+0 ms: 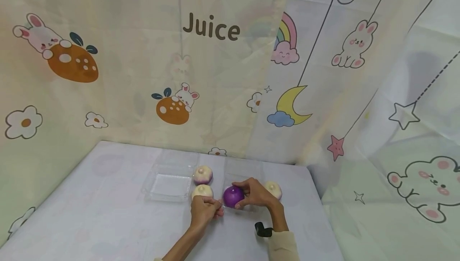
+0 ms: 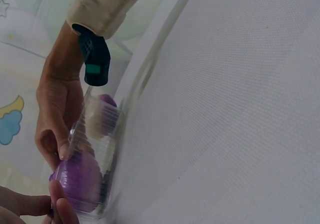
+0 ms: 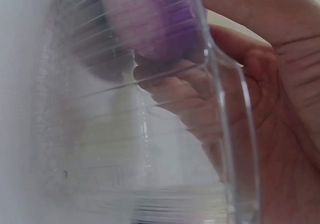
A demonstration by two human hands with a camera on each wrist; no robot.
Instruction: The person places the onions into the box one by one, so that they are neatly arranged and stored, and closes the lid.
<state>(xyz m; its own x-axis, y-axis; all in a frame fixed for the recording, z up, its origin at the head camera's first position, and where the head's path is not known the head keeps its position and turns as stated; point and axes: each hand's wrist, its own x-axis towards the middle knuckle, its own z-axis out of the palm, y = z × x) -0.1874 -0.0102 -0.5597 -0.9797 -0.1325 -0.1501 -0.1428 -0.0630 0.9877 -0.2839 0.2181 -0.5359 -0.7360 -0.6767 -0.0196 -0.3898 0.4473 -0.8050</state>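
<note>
My right hand (image 1: 256,193) grips a glossy purple onion-shaped ball (image 1: 232,197), fingers and thumb curled round its sides. Its underside shows paler through the ribbed wall of a clear plastic box (image 3: 145,134), and it sits at the box's left end. Thumb and fingers of my left hand (image 1: 205,212) pinch the near left edge of this box, beside the ball. In the left wrist view, those fingertips (image 2: 57,199) overlap the box's end. Two cream-topped balls with purple bottoms, a nearer one (image 1: 203,191) and a farther one (image 1: 203,174), stand left of the box.
A second clear box (image 1: 169,187) lies opened at the left. Another cream-and-purple ball (image 1: 274,190) stands right of the right-hand box, partly behind my right wrist. A black strap mount (image 1: 263,230) sits at the right cuff. Printed curtains (image 1: 223,73) enclose the white table (image 1: 108,213).
</note>
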